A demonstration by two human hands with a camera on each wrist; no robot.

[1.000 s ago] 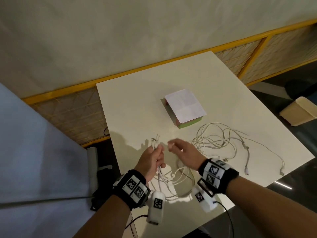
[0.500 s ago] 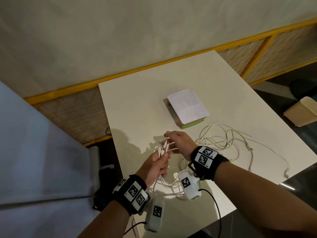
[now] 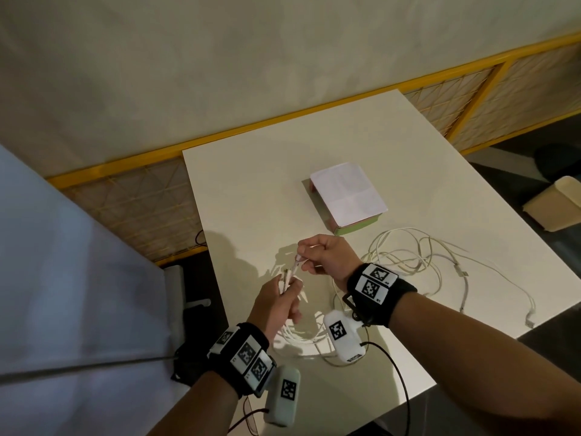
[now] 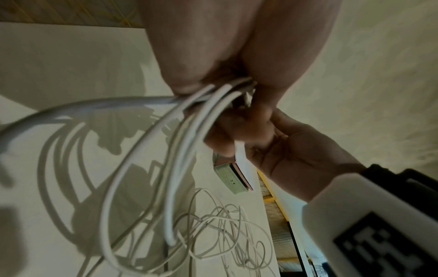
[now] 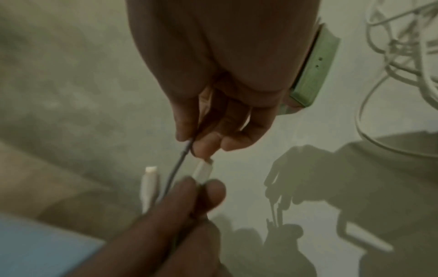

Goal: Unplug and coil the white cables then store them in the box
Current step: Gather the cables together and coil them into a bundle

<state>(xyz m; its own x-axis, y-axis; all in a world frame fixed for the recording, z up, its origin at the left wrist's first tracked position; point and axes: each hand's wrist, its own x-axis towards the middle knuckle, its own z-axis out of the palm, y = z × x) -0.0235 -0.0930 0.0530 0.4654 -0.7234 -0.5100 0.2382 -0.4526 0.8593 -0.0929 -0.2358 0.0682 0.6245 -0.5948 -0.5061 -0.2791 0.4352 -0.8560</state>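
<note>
A white table (image 3: 251, 190) stands against a pale wall, a yellow-framed mesh panel (image 3: 132, 209) behind its far edge. On the floor to the right lies a beige bin (image 3: 556, 206). Grey cloth (image 3: 72, 278) fills the left. Both wrists carry black bands with printed markers and white camera pods.

The box (image 3: 345, 196) sits mid-table, green-sided with a pink edge and a white sheet on top, closed as far as can be seen. Just right of it, a loose tangle (image 3: 418, 256) of white cables sprawls to the table's right edge, plug ends lying apart near that edge.

The left hand (image 3: 279, 300) is clenched around a bundle (image 4: 189, 131) of white cable loops, which hang from the fist down to the table near the front edge; its thumb and forefinger pinch a white plug (image 5: 202, 171), and another plug (image 5: 149, 183) sticks up beside it. The right hand (image 3: 327, 254), just above and touching distance away, pinches a thin cable strand (image 5: 177, 168) between thumb and fingertips, its other fingers curled. The right wrist hides part of the loops in the head view
</note>
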